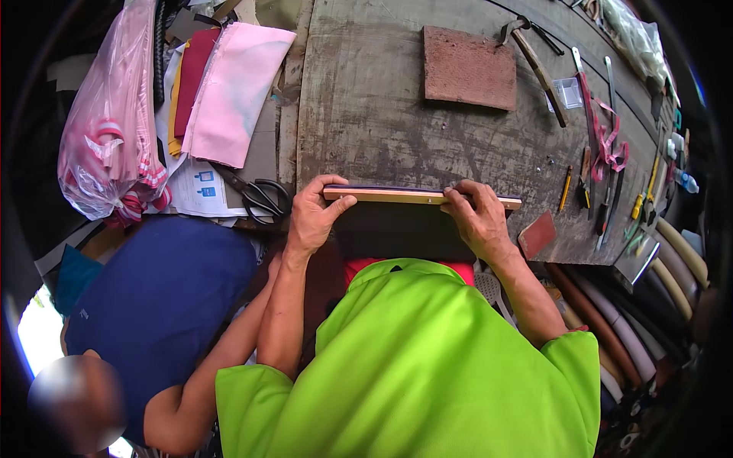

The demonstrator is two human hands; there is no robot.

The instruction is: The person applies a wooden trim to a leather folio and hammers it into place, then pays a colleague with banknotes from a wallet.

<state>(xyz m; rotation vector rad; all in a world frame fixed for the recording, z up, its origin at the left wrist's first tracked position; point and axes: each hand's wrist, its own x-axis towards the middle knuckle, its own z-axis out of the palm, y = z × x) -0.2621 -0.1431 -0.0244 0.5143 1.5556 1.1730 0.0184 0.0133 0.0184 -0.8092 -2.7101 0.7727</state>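
Observation:
A long narrow bar (389,195), wood-coloured with a dark upper edge and small metal studs on its face, lies crosswise in front of me. My left hand (314,216) grips its left end, thumb on the near face and fingers over the far side. My right hand (479,220) pinches it short of the right end, which sticks out past my fingers. Below the bar spreads a dark panel (405,231) over my lap; the hands partly hide the bar's ends.
On the worktable (366,99) lie a reddish-brown slab (469,69), a hammer (538,69), a pink ribbon (607,141) and several hand tools. Scissors (263,197), folded pink fabric (237,88) and a plastic bag (111,122) are at left. A person in blue (164,298) sits close by.

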